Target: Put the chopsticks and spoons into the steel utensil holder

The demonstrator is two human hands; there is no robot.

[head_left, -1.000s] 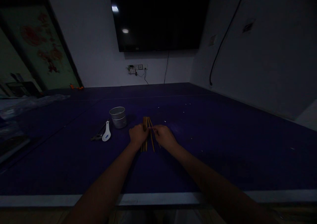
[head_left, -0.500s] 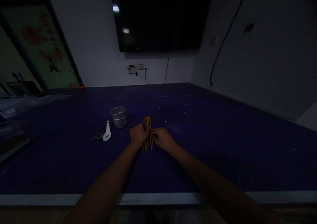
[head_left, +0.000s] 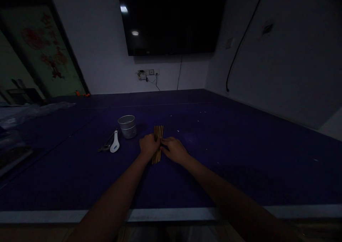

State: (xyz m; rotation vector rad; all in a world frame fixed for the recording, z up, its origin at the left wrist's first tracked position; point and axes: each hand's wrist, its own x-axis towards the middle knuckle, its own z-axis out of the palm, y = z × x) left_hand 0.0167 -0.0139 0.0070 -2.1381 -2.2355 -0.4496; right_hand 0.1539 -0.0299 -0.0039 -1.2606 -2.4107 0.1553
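Note:
Several brown wooden chopsticks [head_left: 156, 159] lie side by side on the dark purple surface, pointing away from me. My left hand [head_left: 149, 144] is closed over their left side, its thumb across their middle. From the right, my right hand [head_left: 173, 149] pinches at the same bunch, thumb and fingertips against its right edge. The middle of the chopsticks is partly hidden under my fingers. To the left of my hands stand a metal cup [head_left: 127, 127] and, beside it, a white spoon [head_left: 115, 143] with a blue mark.
A dark metal tool [head_left: 105, 147], hard to make out, lies next to the spoon. Clear plastic wrapping [head_left: 34, 110] is at the far left. Small white bits dot the surface on the right. A pale edge strip [head_left: 171, 214] runs along the front. A television [head_left: 173, 21] hangs ahead.
The chopsticks on the right, split off by a gap at the near end before, now lie close against the others. My hands have hardly moved.

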